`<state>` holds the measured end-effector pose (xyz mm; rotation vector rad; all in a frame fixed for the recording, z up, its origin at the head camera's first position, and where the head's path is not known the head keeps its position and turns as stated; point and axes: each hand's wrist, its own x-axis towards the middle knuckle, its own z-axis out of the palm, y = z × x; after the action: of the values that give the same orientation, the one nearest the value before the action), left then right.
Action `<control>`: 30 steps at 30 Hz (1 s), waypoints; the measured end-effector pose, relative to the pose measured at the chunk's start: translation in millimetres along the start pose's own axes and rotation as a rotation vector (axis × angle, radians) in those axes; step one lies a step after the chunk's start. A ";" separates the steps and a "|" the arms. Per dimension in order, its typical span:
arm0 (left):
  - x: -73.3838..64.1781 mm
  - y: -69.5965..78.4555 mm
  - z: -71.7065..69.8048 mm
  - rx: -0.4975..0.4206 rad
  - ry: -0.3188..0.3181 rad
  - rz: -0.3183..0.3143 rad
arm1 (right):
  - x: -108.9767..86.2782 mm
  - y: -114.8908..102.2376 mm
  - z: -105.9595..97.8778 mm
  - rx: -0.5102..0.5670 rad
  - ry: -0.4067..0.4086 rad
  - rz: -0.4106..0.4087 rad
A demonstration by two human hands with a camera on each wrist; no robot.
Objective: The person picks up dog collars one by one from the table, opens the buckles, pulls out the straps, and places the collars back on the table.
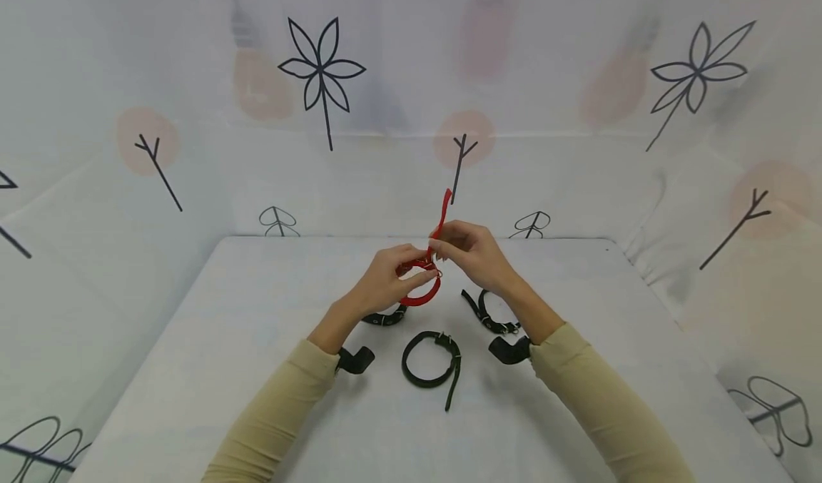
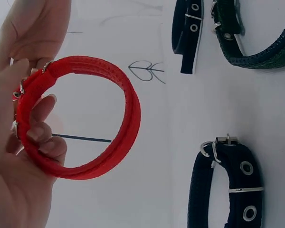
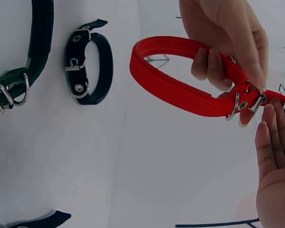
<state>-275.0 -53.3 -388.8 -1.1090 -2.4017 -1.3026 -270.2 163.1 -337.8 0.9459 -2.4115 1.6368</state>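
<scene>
A red buckled collar (image 1: 420,301) is held up above the table by both hands, its strap closed into a loop. My left hand (image 1: 383,277) pinches it near the metal buckle, with fingertips inside the loop, as the right wrist view shows. The free end of the strap points upward in the head view, and my right hand (image 1: 478,255) pinches it between thumb and fingers just past the buckle. Metal rings and eyelets show on the red collar (image 3: 173,95) in the right wrist view.
On the white table (image 1: 257,397) lie a dark green collar (image 1: 429,384) in front, a black collar (image 1: 385,319) partly behind the left hand, and another black collar (image 1: 491,322) beside the right forearm. A patterned white cloth (image 1: 398,183) hangs behind and at the sides.
</scene>
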 end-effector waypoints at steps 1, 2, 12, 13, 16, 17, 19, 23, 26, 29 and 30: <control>0.0 -0.5 0.0 -0.001 0.006 0.004 | 1.4 4.6 0.4 -0.003 -0.001 0.006; -0.2 -0.9 -0.2 -0.013 0.017 0.001 | 2.8 9.3 0.9 -0.002 -0.003 0.011; -3.8 -5.7 -5.5 -0.166 0.140 -0.045 | 3.5 13.2 2.3 -0.036 -0.021 0.037; -4.5 -6.5 -6.4 -0.182 0.157 -0.058 | 2.3 13.2 1.7 -0.053 -0.020 0.046; -5.7 -8.9 -8.2 -0.220 0.192 -0.095 | -1.4 15.0 0.4 -0.092 -0.018 0.073; -6.0 -9.2 -8.7 -0.225 0.200 -0.105 | -2.5 15.6 0.1 -0.104 -0.021 0.079; -6.1 -9.2 -9.8 -0.238 0.208 -0.122 | -4.3 17.2 -0.1 -0.140 -0.034 0.084; -6.7 -9.5 -10.6 -0.262 0.222 -0.140 | -6.2 22.0 2.3 -0.222 -0.100 0.049; -7.7 -11.2 -9.3 -0.301 0.234 -0.144 | -6.2 24.9 6.0 -0.238 -0.148 0.004; -8.3 -11.6 -8.0 -0.362 0.235 -0.135 | -5.8 28.3 9.0 -0.231 -0.162 -0.024; -8.5 -11.8 -7.8 -0.381 0.233 -0.133 | -5.9 28.9 9.5 -0.229 -0.158 -0.025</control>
<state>-278.6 -67.8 -395.9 -0.8286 -2.1418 -1.8774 -278.1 164.4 -367.7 1.0961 -2.6058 1.2858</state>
